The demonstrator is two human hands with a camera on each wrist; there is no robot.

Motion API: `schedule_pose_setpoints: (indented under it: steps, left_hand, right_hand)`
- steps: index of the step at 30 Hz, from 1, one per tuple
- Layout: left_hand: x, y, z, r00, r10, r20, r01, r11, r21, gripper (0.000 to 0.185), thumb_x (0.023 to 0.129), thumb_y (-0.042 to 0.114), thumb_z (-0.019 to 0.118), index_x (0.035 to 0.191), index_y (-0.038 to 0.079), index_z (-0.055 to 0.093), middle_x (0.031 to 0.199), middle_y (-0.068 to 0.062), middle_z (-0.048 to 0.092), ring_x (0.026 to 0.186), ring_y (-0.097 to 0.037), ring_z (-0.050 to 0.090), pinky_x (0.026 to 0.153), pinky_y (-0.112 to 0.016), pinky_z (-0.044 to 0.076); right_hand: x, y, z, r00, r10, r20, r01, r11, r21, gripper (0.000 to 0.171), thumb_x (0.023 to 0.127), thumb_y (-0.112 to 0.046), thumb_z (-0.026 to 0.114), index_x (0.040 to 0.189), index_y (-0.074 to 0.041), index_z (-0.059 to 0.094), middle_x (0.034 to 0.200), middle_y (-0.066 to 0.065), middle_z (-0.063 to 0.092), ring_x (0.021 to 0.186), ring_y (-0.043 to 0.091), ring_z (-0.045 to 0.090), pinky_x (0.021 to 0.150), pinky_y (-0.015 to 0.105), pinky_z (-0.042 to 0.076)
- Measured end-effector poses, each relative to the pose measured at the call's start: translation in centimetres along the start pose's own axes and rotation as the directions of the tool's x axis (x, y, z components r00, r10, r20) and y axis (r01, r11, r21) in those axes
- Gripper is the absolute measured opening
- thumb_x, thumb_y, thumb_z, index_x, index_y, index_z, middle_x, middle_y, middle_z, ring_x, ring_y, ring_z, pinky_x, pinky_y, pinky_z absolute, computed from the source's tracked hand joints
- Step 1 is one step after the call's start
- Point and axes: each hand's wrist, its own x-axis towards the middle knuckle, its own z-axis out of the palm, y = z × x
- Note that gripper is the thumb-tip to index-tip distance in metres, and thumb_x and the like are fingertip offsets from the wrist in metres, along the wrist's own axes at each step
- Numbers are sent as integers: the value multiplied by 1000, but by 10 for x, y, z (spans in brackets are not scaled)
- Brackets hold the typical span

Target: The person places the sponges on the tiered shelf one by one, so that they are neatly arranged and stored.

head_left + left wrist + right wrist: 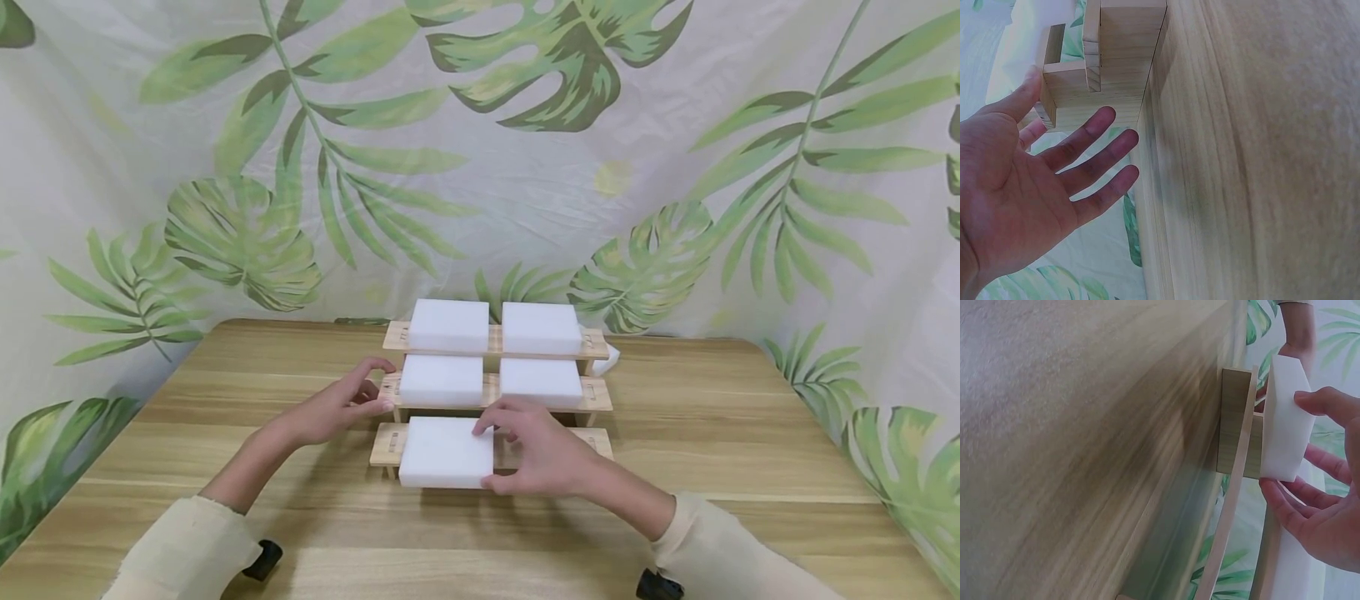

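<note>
My right hand pinches the right side of a white foam block between thumb and fingers. This block lies on the left part of the lowest, nearest board of a stepped wooden stand. In the right wrist view, the thumb presses one face of the foam block and fingertips touch its lower end. At the left end of the middle board, my left hand grips the wood with thumb and index finger. The left wrist view shows the other fingers of the left hand spread beside the stand.
Two foam blocks sit on the middle board, left and right. The top board bears two more, left and right. A small white piece lies behind the stand at right. Leaf-patterned cloth hangs behind the wooden table.
</note>
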Motion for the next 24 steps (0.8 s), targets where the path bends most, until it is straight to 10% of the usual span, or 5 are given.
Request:
schedule_pose_setpoints:
  steps: [24]
  left_hand:
    - [-1, 2, -1, 1000, 9, 1, -9, 1000, 5, 48, 107, 18, 60, 143, 5, 32, 105, -19, 68, 101, -34, 66, 85, -48, 51]
  right_hand:
    - [1, -9, 3, 987, 125, 97, -99, 966, -237, 47, 90, -36, 83, 130, -18, 67, 123, 3, 61, 102, 17, 61, 87, 35, 54]
